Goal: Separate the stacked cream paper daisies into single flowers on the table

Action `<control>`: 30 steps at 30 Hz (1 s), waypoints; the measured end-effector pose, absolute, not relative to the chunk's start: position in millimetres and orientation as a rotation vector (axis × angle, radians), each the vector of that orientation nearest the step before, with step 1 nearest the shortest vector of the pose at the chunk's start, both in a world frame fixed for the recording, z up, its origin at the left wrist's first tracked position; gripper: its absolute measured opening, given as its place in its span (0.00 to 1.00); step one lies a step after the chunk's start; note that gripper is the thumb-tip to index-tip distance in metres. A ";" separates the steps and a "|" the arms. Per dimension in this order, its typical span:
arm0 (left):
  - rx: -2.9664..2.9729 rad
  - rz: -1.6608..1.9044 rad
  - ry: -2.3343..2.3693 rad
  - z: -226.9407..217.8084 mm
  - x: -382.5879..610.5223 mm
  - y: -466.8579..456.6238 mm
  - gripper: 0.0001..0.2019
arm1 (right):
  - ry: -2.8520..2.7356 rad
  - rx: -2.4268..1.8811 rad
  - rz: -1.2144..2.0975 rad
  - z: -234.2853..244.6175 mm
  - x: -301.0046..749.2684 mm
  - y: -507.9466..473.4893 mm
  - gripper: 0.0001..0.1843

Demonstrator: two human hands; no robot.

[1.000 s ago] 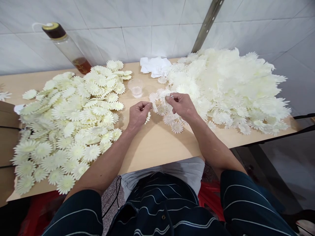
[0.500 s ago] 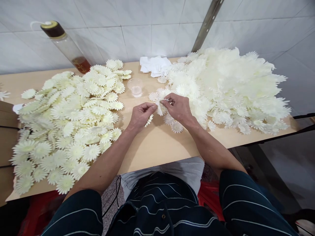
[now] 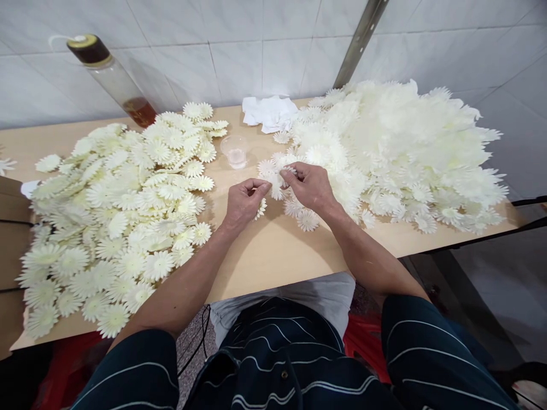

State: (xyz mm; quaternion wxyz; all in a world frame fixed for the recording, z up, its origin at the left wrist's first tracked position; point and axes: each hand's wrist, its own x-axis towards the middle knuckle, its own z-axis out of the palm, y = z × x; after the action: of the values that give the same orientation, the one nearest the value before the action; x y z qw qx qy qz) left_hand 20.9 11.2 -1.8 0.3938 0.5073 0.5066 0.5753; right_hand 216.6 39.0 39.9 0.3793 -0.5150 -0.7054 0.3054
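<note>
Cream artificial flower heads lie about both hands. My left hand (image 3: pixel 247 202) is closed over the bare strip of table, with a flower head (image 3: pixel 260 209) showing below its fingers; the palm side is hidden. Thumb and forefinger of that hand are pressed together at the tip. My right hand (image 3: pixel 311 185) pinches a small cream flower head (image 3: pixel 290 170) at the near edge of the right-hand heap (image 3: pixel 337 148). Loose flower heads (image 3: pixel 307 220) lie just below the right wrist.
A broad pile of flower heads (image 3: pixel 128 210) covers the table's left side. Behind the hands stand a small clear plastic cup (image 3: pixel 236 156) and crumpled white tissue (image 3: pixel 270 113). A bottle with brown liquid (image 3: pixel 139 110) leans in view near the tiled wall.
My right hand has drawn slightly away from the left, and the flower head in its fingers shows more plainly. My left hand has barely shifted.
</note>
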 end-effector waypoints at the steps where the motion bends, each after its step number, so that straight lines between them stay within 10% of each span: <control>1: 1.287 1.462 1.293 -2.1 20.4 11.4 0.17 | -1.786 -1.326 0.741 40.8 219.5 40.8 0.18; 6: 1.302 1.480 1.306 -1.8 19.3 10.5 0.17 | -1.821 -1.396 0.371 38.3 245.1 57.5 0.29; 13: 1.305 1.492 1.335 -3.8 21.0 8.9 0.18 | -1.749 -1.397 0.101 28.9 273.8 74.5 0.18; 26: 1.335 1.520 1.354 -2.1 23.9 5.6 0.19 | -1.857 -1.197 0.961 46.2 225.9 36.7 0.44; 30: 1.375 1.501 1.284 0.9 26.0 0.9 0.19 | -1.821 -1.194 1.098 44.5 222.7 34.9 0.38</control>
State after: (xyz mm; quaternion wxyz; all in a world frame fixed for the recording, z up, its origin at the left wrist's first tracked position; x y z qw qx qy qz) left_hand 26.0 0.9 0.9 0.3591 0.5333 0.4979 0.5820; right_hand 222.7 34.9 44.5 0.3441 -0.4597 -0.7012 0.4226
